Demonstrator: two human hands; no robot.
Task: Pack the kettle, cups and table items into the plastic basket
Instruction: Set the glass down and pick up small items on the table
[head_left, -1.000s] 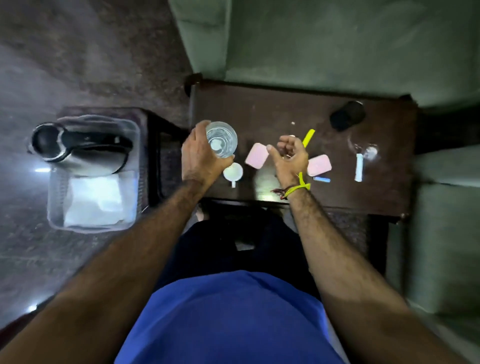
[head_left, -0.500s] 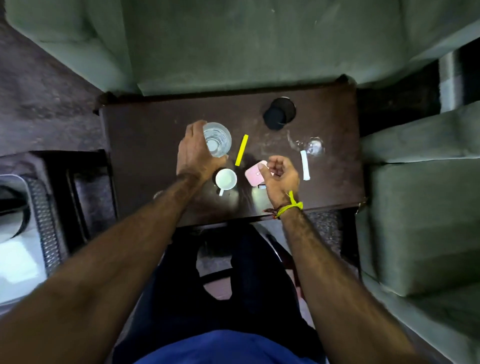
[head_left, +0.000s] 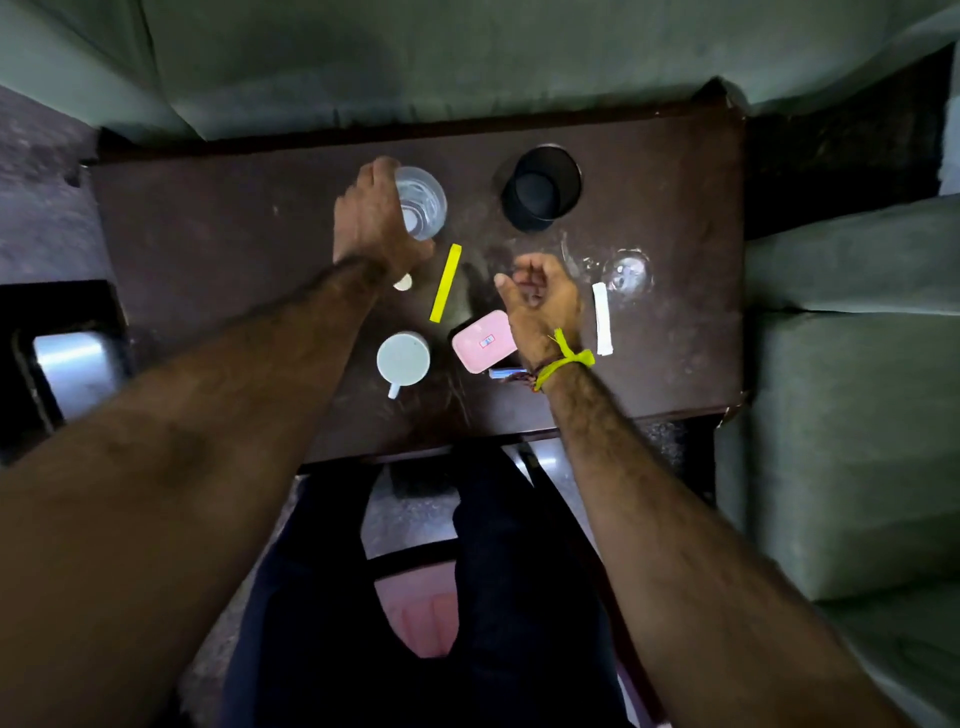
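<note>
Your left hand (head_left: 376, 218) grips clear glass (head_left: 420, 203) to lift it off table (head_left: 208, 234); right hand (head_left: 540, 296) loosely curled, holding nothing visible.

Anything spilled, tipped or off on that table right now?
One oddity: a clear stemmed glass seems to lie on its side at the table's right end, beside the white sachet. No liquid visible around it. The clear tumbler in the left hand and the white mug stand upright.

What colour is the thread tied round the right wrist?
Bright yellow-green thread, clearest in the head view.
</note>
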